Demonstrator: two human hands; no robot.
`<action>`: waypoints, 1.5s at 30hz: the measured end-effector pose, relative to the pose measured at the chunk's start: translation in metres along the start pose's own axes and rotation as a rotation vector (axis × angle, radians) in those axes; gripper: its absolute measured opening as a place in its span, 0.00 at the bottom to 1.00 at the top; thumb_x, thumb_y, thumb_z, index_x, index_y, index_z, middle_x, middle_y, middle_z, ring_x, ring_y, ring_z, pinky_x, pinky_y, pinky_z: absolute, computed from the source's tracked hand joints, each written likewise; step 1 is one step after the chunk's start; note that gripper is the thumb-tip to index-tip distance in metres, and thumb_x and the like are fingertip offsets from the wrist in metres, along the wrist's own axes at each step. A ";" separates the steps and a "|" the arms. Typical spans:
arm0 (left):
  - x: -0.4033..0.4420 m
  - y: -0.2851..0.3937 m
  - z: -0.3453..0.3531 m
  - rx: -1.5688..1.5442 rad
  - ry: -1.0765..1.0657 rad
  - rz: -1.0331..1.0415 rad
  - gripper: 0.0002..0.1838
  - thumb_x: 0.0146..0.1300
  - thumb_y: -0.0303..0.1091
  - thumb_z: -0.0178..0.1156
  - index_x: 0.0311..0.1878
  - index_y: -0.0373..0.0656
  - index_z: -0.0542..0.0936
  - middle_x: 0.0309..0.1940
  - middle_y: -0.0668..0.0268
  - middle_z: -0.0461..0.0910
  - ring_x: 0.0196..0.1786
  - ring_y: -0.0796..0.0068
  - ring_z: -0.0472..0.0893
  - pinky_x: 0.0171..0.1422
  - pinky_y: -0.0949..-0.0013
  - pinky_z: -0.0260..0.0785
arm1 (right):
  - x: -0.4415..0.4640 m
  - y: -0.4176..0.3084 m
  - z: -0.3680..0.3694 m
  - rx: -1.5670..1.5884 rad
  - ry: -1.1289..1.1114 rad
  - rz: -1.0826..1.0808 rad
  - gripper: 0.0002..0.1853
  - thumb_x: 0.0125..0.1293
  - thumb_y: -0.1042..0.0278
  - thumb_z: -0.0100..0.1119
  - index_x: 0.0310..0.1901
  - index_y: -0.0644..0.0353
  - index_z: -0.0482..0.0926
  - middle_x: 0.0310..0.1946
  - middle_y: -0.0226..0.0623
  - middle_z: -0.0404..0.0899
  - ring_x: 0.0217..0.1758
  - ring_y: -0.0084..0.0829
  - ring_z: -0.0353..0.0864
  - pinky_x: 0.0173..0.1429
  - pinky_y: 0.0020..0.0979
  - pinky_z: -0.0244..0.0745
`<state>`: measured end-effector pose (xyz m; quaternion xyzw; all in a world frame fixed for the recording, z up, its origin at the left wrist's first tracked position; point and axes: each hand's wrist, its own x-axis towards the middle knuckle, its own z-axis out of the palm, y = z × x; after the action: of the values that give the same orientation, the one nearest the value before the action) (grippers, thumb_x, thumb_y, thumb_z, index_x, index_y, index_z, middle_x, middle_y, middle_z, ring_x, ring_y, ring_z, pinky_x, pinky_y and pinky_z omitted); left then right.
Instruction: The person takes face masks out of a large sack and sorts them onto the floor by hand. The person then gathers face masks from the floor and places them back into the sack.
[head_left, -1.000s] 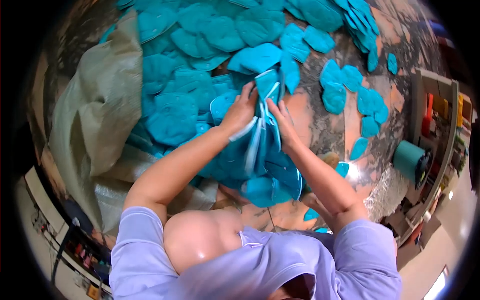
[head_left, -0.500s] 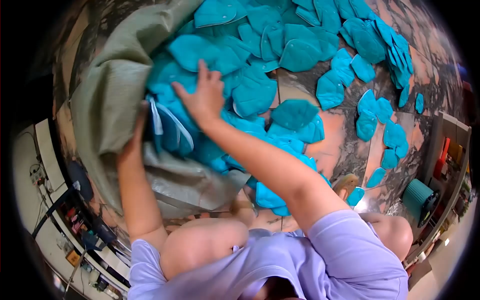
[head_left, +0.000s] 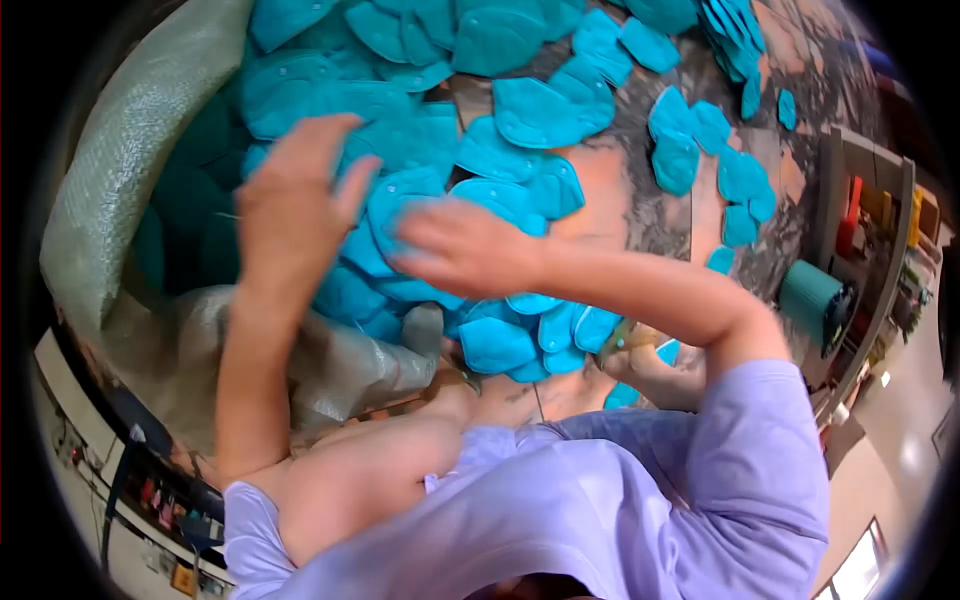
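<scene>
Teal folded pieces that look like face masks (head_left: 500, 110) lie in a large heap, spilling from the mouth of a grey-green woven sack (head_left: 150, 140). My left hand (head_left: 295, 205) is over the heap at the sack's mouth, thumb and fingers apart, holding nothing I can see. Facing it, my right hand (head_left: 465, 248) hovers above or touches the masks, its fingers stretched out and blurred by motion. More masks show in the sack's shaded inside, left of my left hand. The lower sack edge bunches under my left forearm.
Loose masks (head_left: 675, 160) are scattered over the marbled tile floor (head_left: 640, 240) to the right, with a stack at upper right. Beyond them stand a teal ribbed bin-like object (head_left: 808, 293) and a low shelf (head_left: 870, 160). My bare feet and knees are close below the heap.
My left hand has let go of the sack's edge and come up over the masks. My right hand has moved down and right. The sack's mouth gapes wider, and the view has shifted.
</scene>
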<state>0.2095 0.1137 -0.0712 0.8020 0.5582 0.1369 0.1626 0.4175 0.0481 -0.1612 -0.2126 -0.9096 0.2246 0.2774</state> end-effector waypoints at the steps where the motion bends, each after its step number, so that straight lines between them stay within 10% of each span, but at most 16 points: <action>1: -0.002 0.014 0.021 -0.062 -0.103 0.122 0.23 0.59 0.36 0.70 0.57 0.44 0.80 0.53 0.57 0.82 0.56 0.54 0.81 0.59 0.60 0.74 | -0.048 -0.014 -0.019 0.011 -0.271 -0.104 0.23 0.61 0.64 0.60 0.59 0.53 0.75 0.58 0.45 0.73 0.61 0.46 0.74 0.57 0.46 0.74; 3: -0.009 0.057 0.055 -0.101 -0.388 0.383 0.25 0.55 0.36 0.70 0.58 0.48 0.80 0.63 0.58 0.75 0.68 0.49 0.71 0.72 0.45 0.63 | -0.135 -0.067 -0.018 0.074 -0.522 -0.170 0.25 0.66 0.63 0.54 0.65 0.50 0.72 0.62 0.44 0.70 0.68 0.45 0.70 0.67 0.51 0.68; 6: -0.096 0.088 0.159 0.041 -0.641 1.297 0.17 0.58 0.46 0.63 0.50 0.57 0.84 0.69 0.63 0.70 0.79 0.53 0.58 0.79 0.31 0.44 | -0.244 -0.105 0.011 0.013 -0.883 -0.431 0.20 0.66 0.56 0.52 0.59 0.41 0.77 0.65 0.33 0.68 0.79 0.36 0.55 0.79 0.56 0.49; 9: -0.123 0.073 0.198 0.005 -0.854 1.555 0.13 0.62 0.44 0.59 0.47 0.60 0.86 0.73 0.65 0.65 0.81 0.55 0.52 0.79 0.30 0.42 | -0.257 -0.059 0.007 -0.095 -0.729 -0.498 0.22 0.63 0.56 0.54 0.60 0.40 0.77 0.71 0.31 0.63 0.81 0.36 0.52 0.80 0.61 0.46; 16: 0.023 0.070 0.205 -0.179 -0.647 0.851 0.04 0.60 0.34 0.59 0.38 0.53 0.81 0.76 0.64 0.61 0.81 0.56 0.54 0.78 0.34 0.49 | -0.225 0.038 -0.098 -0.346 -0.641 0.092 0.22 0.62 0.60 0.57 0.59 0.44 0.81 0.75 0.30 0.61 0.79 0.40 0.57 0.79 0.58 0.53; 22: 0.027 0.089 0.205 -0.135 -0.444 0.730 0.05 0.60 0.25 0.58 0.38 0.46 0.77 0.76 0.60 0.60 0.80 0.53 0.56 0.78 0.37 0.52 | -0.262 0.036 -0.174 -0.483 0.219 1.116 0.23 0.58 0.74 0.66 0.57 0.55 0.79 0.63 0.43 0.76 0.68 0.46 0.73 0.67 0.40 0.70; 28: 0.017 0.095 0.209 -0.055 -0.446 0.714 0.04 0.62 0.24 0.58 0.36 0.46 0.75 0.77 0.60 0.60 0.80 0.54 0.56 0.79 0.36 0.50 | -0.516 -0.046 -0.122 -0.591 0.406 2.651 0.45 0.59 0.33 0.64 0.66 0.65 0.71 0.61 0.55 0.75 0.61 0.54 0.75 0.63 0.46 0.74; 31: 0.019 0.097 0.210 -0.021 -0.446 0.733 0.04 0.62 0.23 0.58 0.36 0.46 0.76 0.77 0.60 0.60 0.80 0.54 0.56 0.79 0.37 0.51 | -0.428 -0.048 -0.117 0.430 1.071 2.657 0.45 0.60 0.31 0.63 0.67 0.62 0.70 0.58 0.50 0.77 0.58 0.51 0.78 0.52 0.47 0.81; 34: 0.023 0.097 0.212 -0.067 -0.455 0.759 0.05 0.61 0.22 0.57 0.36 0.45 0.74 0.76 0.59 0.61 0.80 0.54 0.56 0.77 0.35 0.53 | -0.426 -0.036 -0.132 0.497 1.045 2.096 0.44 0.61 0.30 0.62 0.70 0.54 0.67 0.53 0.46 0.78 0.50 0.45 0.81 0.46 0.44 0.84; 36: 0.023 0.096 0.212 -0.035 -0.459 0.777 0.04 0.62 0.23 0.56 0.37 0.45 0.75 0.75 0.60 0.61 0.80 0.55 0.57 0.76 0.35 0.55 | -0.440 -0.046 -0.148 0.344 0.970 2.109 0.47 0.61 0.29 0.61 0.72 0.56 0.64 0.57 0.50 0.77 0.56 0.49 0.80 0.50 0.48 0.83; 39: 0.023 0.097 0.213 0.003 -0.470 0.780 0.04 0.63 0.23 0.57 0.37 0.45 0.75 0.76 0.61 0.60 0.80 0.55 0.57 0.76 0.35 0.55 | -0.563 -0.132 -0.077 -0.345 0.555 2.398 0.50 0.62 0.28 0.60 0.74 0.58 0.60 0.68 0.54 0.70 0.66 0.56 0.74 0.55 0.58 0.78; 41: 0.022 0.098 0.211 0.011 -0.493 0.778 0.04 0.63 0.23 0.58 0.37 0.45 0.77 0.76 0.61 0.60 0.80 0.56 0.57 0.77 0.37 0.55 | -0.511 -0.187 -0.066 0.529 0.731 2.966 0.52 0.63 0.22 0.51 0.78 0.53 0.55 0.79 0.46 0.51 0.76 0.58 0.60 0.55 0.76 0.68; 45: 0.025 0.098 0.211 0.013 -0.497 0.775 0.03 0.64 0.24 0.59 0.38 0.44 0.77 0.76 0.61 0.60 0.80 0.55 0.57 0.77 0.37 0.55 | -0.500 -0.161 -0.054 0.543 0.918 2.854 0.52 0.62 0.22 0.51 0.77 0.54 0.57 0.78 0.46 0.54 0.73 0.60 0.62 0.57 0.71 0.69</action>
<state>0.3857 0.0824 -0.2215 0.9611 0.1619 -0.0124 0.2235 0.7849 -0.3221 -0.2408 -0.8794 0.2793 0.3681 0.1147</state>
